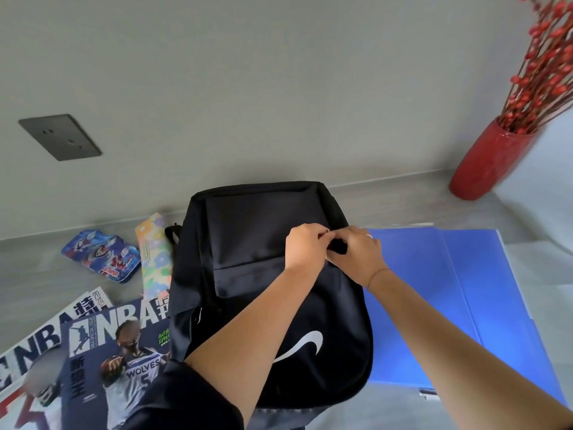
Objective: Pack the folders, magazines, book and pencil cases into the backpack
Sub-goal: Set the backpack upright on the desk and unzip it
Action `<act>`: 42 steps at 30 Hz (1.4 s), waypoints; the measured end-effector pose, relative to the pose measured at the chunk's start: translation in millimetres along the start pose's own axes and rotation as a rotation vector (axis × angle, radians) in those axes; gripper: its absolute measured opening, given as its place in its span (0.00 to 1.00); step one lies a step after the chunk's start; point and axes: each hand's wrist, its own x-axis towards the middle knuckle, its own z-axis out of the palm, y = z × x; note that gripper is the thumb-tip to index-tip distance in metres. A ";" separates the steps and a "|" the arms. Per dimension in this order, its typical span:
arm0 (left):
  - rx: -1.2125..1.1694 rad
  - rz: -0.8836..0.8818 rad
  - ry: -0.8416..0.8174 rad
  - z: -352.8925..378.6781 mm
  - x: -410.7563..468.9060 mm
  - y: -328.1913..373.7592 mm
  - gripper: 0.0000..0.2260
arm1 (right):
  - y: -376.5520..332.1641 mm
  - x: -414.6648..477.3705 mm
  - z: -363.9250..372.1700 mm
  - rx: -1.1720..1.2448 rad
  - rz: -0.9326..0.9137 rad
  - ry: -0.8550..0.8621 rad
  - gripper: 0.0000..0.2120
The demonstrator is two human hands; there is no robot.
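Note:
A black backpack [263, 243] with a white swoosh lies flat in the middle of the grey surface. My left hand [305, 248] and my right hand [356, 259] meet at its right edge, fingers pinched on the zipper and fabric there. Blue folders [465, 290] lie to the right, partly under the bag. Two basketball magazines [102, 352] overlap at the lower left. A blue printed pencil case [102, 256] and a floral pencil case [155, 259] lie at the left, the floral one touching the bag's side.
A red vase [486, 162] with red berry branches stands at the back right by the wall. A dark wall socket [60, 136] sits on the wall at the left. Bare grey surface shows in front of the folders.

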 end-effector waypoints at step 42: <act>0.518 0.220 -0.680 -126.5 -143.9 -154.4 0.25 | 10.7 -98.1 -21.1 -0.507 -0.506 -0.657 0.24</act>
